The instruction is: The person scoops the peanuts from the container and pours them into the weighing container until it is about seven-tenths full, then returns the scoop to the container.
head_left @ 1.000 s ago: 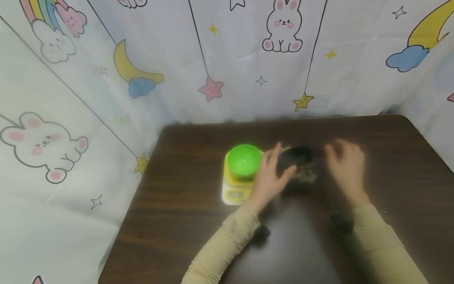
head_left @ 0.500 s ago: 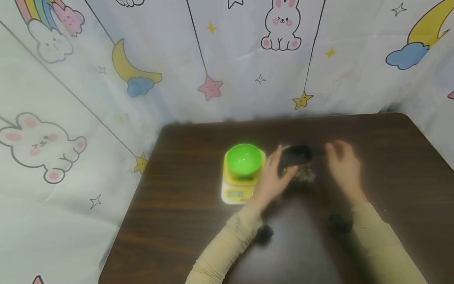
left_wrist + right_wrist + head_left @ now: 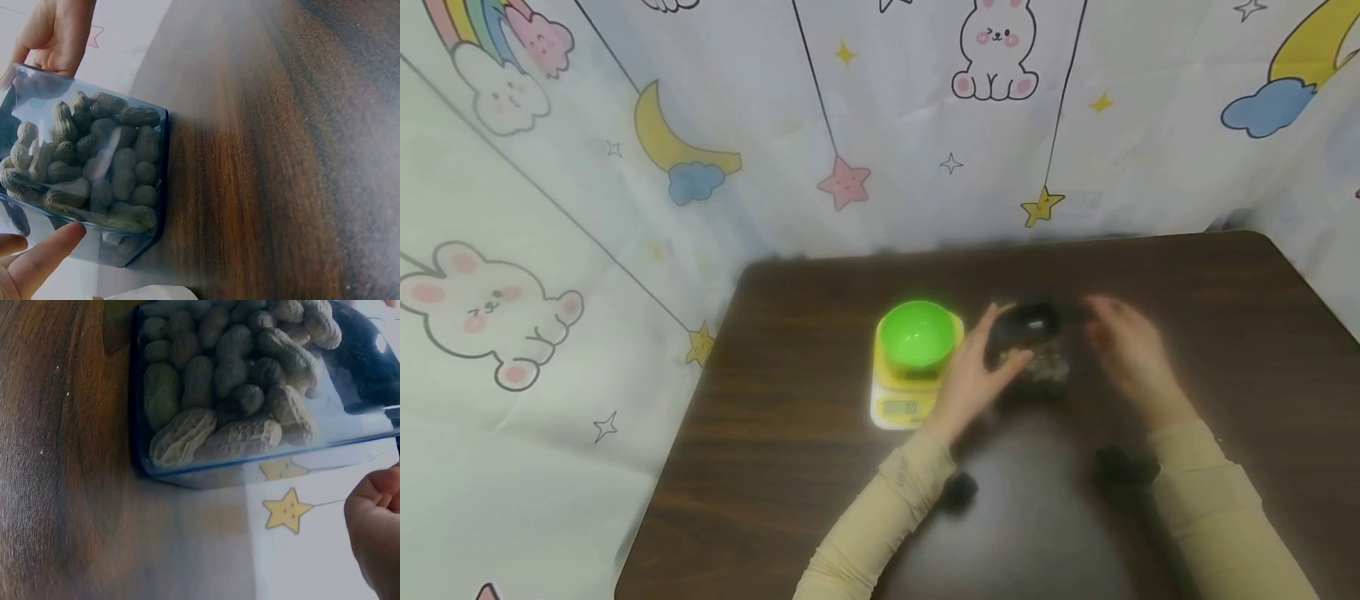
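While the clear container (image 3: 119,251) stood just right of centre in the head view, its see-through walls showed the unshelled peanuts (image 3: 122,169) heaped inside; its upper part looked dark and glossy there, and its outline was blurred. My left hand (image 3: 972,377) was at its left side, fingers stretched out and thumb spread well away from them; in the lower left of the left wrist view, one straight fingertip lay at the container's edge. My right hand (image 3: 1131,350) was just to the right of it in the head view, smeared by blur; at the right edge of the right wrist view its fingers looked bent inward near the container's rim, though I could not tell whether they pinched anything.

Just left of my left hand, near the middle of the frame, sat a yellow and white scale (image 3: 895,385), a bright green bowl (image 3: 917,333) upright on it; the digits on its display were too blurred to read surely. Beneath everything spread a dark wooden table (image 3: 745,433); pale yellow sleeves (image 3: 865,525) covered my forearms at the bottom of the frame; across the top hung a white backdrop (image 3: 910,225) printed with rabbits, stars and moons.
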### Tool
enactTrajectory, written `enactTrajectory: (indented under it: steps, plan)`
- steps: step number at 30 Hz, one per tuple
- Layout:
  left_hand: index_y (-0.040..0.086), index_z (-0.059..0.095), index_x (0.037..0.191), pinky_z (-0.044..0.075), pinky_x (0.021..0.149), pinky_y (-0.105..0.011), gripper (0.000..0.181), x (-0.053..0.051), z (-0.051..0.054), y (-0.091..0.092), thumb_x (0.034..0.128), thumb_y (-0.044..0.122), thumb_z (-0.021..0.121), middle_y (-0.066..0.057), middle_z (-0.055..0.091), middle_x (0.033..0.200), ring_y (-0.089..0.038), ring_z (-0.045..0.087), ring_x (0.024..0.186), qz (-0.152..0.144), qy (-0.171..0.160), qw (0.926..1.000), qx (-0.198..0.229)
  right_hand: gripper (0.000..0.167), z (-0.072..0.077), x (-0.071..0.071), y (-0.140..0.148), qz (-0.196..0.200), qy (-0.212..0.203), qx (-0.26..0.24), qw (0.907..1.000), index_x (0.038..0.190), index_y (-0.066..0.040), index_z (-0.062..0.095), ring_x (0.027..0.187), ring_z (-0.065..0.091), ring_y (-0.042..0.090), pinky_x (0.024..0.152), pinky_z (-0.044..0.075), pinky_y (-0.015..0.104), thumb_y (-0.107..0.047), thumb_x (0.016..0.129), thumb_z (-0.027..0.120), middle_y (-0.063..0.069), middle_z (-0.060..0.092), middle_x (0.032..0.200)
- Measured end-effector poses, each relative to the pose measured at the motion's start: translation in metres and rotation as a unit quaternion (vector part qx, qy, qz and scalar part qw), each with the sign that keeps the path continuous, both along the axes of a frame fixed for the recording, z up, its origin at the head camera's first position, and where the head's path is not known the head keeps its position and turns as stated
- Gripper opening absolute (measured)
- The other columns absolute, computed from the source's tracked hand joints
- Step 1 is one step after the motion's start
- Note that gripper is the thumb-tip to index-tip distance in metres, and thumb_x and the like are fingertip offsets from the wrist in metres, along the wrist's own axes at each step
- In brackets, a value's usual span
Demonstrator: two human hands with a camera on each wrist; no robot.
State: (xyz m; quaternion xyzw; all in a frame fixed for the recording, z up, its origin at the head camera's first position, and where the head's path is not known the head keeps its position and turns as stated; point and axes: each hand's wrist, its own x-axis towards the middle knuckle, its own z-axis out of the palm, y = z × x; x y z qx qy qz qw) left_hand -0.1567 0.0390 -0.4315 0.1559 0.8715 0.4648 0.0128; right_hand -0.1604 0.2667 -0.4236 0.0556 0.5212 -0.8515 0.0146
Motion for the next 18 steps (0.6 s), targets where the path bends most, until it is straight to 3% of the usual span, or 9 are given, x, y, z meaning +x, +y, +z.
enactTrajectory:
  steps: [2,5,8,11,13,14,18]
  plan:
    - [0.045,0.011,0.145,0.037,0.109,-0.047,0.079,0.000,0.001,-0.001,0.0816,0.064,0.055,0.002,0.030,0.153,-0.025,0.039,0.135,0.001,-0.002,1.0000,0.004,0.014,-0.001,-0.001,0.000,0.000,0.005,0.010,0.9999,0.106,-0.015,0.061,0.075,0.058,0.002,0.070,0.054,0.012,-0.018,0.093,0.056,-0.008,0.057,0.096]
    - [0.045,0.014,0.145,0.039,0.109,-0.044,0.080,0.000,0.002,-0.001,0.0801,0.062,0.058,0.003,0.032,0.152,-0.024,0.041,0.134,0.003,-0.006,0.9999,0.013,0.016,-0.001,-0.003,0.002,-0.013,0.000,0.078,0.9969,0.108,-0.017,0.057,0.078,0.060,0.002,0.071,0.054,0.013,-0.021,0.092,0.057,-0.009,0.059,0.097]
    - [0.045,0.017,0.144,0.039,0.109,-0.044,0.080,0.000,0.002,-0.001,0.0788,0.061,0.061,0.005,0.033,0.151,-0.024,0.042,0.133,0.006,-0.014,0.9995,0.026,0.023,0.004,-0.003,0.004,-0.031,-0.025,0.198,0.9793,0.109,-0.022,0.055,0.077,0.062,0.000,0.067,0.055,0.014,-0.035,0.091,0.059,-0.013,0.063,0.089]
    - [0.046,0.018,0.144,0.038,0.110,-0.045,0.081,0.000,0.002,-0.001,0.0776,0.060,0.063,0.007,0.033,0.151,-0.023,0.040,0.134,0.008,-0.025,0.9989,0.040,0.034,0.014,-0.002,0.005,-0.045,-0.045,0.242,0.9682,0.112,-0.021,0.056,0.072,0.063,0.003,0.061,0.054,0.018,-0.043,0.087,0.061,-0.012,0.065,0.080]
    - [0.047,0.019,0.143,0.037,0.110,-0.046,0.081,0.000,0.002,-0.001,0.0769,0.061,0.064,0.008,0.032,0.151,-0.022,0.039,0.135,0.010,-0.031,0.9984,0.046,0.038,0.022,0.000,0.005,-0.051,-0.043,0.235,0.9696,0.112,-0.018,0.057,0.067,0.063,0.005,0.056,0.054,0.022,-0.043,0.085,0.064,-0.009,0.067,0.075]
    - [0.048,0.019,0.142,0.036,0.110,-0.046,0.081,0.000,0.002,0.000,0.0767,0.061,0.064,0.009,0.032,0.151,-0.022,0.039,0.135,0.010,-0.033,0.9982,0.050,0.038,0.026,0.001,0.005,-0.053,-0.035,0.207,0.9763,0.113,-0.015,0.057,0.065,0.064,0.008,0.053,0.054,0.025,-0.039,0.084,0.066,-0.005,0.067,0.073]
    - [0.050,0.019,0.141,0.036,0.110,-0.047,0.079,0.001,0.002,0.000,0.0767,0.061,0.064,0.010,0.033,0.151,-0.022,0.039,0.135,0.013,-0.038,0.9976,0.056,0.030,0.040,0.002,0.007,-0.044,0.029,0.160,0.9857,0.110,-0.009,0.058,0.059,0.067,0.014,0.048,0.055,0.030,-0.024,0.086,0.067,0.001,0.069,0.069]
